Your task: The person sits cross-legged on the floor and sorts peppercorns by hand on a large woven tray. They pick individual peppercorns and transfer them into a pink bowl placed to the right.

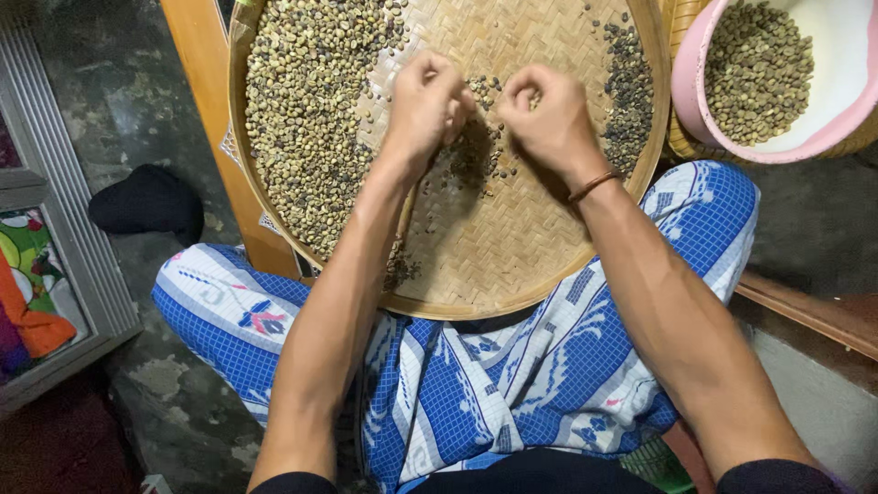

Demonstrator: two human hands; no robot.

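Head view: we see left hand (425, 101), right hand (546, 114) curled nearly closed, pinching beans (315, 110) over woven tray (512, 247) for sorting; pink bowl (828, 137) nearby.

A pink basin (695, 110) of beans sits right; a black cloth (146, 203) lies on the floor (128, 101).

Woven tray (512, 247) under loose beans (311, 110)

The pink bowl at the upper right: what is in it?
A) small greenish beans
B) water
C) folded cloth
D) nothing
A: the pink bowl holds a heap of small greenish beans, like the ones spread on the round woven tray.
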